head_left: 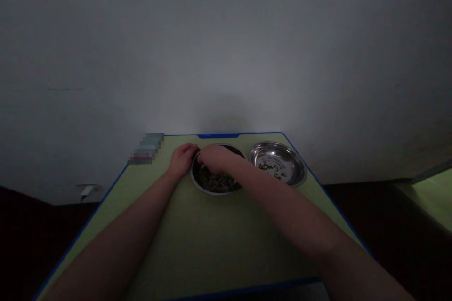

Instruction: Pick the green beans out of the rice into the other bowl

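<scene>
A round metal bowl [218, 193] holds a layer of dark, small grain-like bits [217, 181]. At its left rim, my left hand [182, 157] is closed, its fingers gripping the edge. My right hand [214, 157] reaches over and down into this bowl, fingers bent together at the left part of the bits. What those fingertips pinch, if anything, is too small and dark to make out. To the right stands a second, shiny steel bowl [296, 169] with a scattering of small brown bits [270, 168] on its bottom, partly behind my right forearm.
Both bowls stand on a pale green table [197, 240] with blue edging. A blurred-out rectangular item [146, 149] lies at the table's far left corner. A plain wall [226, 56] rises behind the table. A white plug [87, 191] is low on the wall at left.
</scene>
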